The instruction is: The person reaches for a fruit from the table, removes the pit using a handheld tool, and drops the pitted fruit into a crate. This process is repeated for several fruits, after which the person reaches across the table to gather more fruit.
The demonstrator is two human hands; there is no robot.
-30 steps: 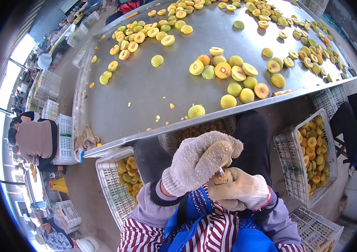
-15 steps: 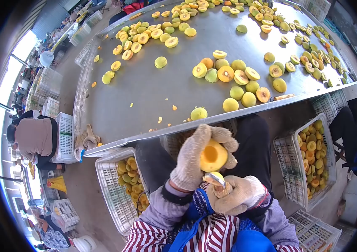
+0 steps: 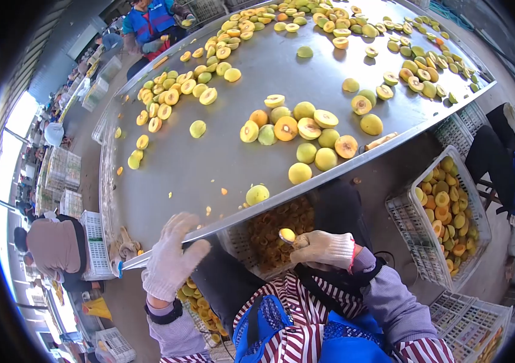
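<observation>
My left hand (image 3: 174,257), in a pale knit glove, is raised over the near left table edge with its fingers spread and nothing in it. Below it, a crate of yellow fruit halves (image 3: 195,302) is partly hidden by my arm and leg. My right hand (image 3: 327,248), also gloved, is closed around the handle of a small spoon (image 3: 286,236). Something yellow shows in the spoon's bowl, either fruit flesh or a reflection. Beneath the spoon, a crate of brownish-orange scraps (image 3: 278,233) stands between my knees. One whole-looking yellow-green fruit (image 3: 257,194) lies near the table edge.
The metal table (image 3: 172,157) carries many peach-like fruit halves, with a cluster (image 3: 306,130) near me. A full crate (image 3: 451,212) stands right, another crate (image 3: 469,323) below it. A co-worker (image 3: 151,27) is at the far edge; another person sits right.
My left hand has moved left and opened; the fruit half it held is gone from it. My right hand keeps the spoon, now farther from my body. The view has shifted.
</observation>
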